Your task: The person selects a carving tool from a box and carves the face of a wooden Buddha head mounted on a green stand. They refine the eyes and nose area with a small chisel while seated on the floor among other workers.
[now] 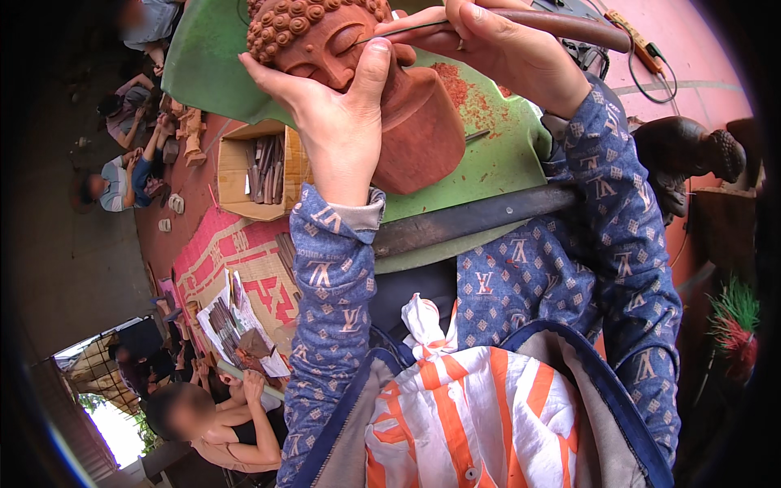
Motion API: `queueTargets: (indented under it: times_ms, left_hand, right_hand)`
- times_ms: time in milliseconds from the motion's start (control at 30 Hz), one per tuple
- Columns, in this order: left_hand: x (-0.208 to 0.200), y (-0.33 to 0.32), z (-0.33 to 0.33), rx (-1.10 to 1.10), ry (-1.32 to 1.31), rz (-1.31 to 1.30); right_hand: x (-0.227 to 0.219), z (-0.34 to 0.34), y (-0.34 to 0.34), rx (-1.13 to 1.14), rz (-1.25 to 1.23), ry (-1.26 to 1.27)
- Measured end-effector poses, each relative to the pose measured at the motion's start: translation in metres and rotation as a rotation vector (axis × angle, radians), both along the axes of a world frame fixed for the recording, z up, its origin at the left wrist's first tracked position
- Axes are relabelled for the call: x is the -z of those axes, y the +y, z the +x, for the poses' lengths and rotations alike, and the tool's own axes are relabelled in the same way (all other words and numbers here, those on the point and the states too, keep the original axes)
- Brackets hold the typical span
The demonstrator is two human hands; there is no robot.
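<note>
A reddish-brown carved wooden bust (419,134) with curled hair and half-closed eyes lies tilted on a green surface (504,171). My left hand (338,134) cups its lower face, thumb on one side and fingers on the other. In my right hand (525,61) is a carving chisel (582,28), its handle running back past the fingers. The thin blade passes by my left thumb, and its tip meets the bust near one eye. Reddish wood shavings (455,89) lie beside the bust. A second slim tool (477,135) rests close to its base.
A dark bar (480,218) crosses in front of my lap. To the left stands a cardboard box (244,209) of carving tools, with more tools on papers (228,313) beyond. A dark carved statue (675,150) and a power strip (634,41) are at right. Several people sit at left.
</note>
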State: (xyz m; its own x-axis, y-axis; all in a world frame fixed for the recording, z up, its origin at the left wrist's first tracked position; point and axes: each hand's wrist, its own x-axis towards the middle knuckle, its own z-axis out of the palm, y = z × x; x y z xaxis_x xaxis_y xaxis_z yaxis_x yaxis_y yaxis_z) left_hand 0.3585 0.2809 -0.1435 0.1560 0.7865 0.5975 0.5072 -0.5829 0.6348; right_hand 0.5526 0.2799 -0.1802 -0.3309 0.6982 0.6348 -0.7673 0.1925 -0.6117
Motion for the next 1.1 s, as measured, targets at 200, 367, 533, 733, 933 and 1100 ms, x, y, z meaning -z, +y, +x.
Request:
queueTargets:
  times_ms: [200,367,533,733,933,1100]
  left_hand:
    - [0.000,0.000,0.001,0.051,-0.001,0.012]
    - [0.002,0.001,-0.002,0.032,0.032,0.013]
    - [0.005,-0.001,-0.002,0.054,-0.078,-0.012]
    - [0.006,0.002,-0.002,0.079,-0.042,0.028]
    - [-0.002,-0.001,-0.001,0.125,-0.007,0.016]
    - [0.006,0.004,-0.005,0.046,-0.030,0.042]
  right_hand:
    - [0.000,-0.001,-0.003,0.025,-0.124,-0.007]
    - [-0.002,0.001,0.000,-0.023,-0.146,-0.014]
    - [-0.006,-0.001,-0.004,-0.005,-0.049,-0.023]
    - [-0.002,-0.006,-0.009,0.108,-0.141,-0.018]
    - [-0.006,-0.001,-0.008,0.129,-0.078,-0.118]
    - [-0.010,-0.002,-0.008,0.065,-0.134,-0.104]
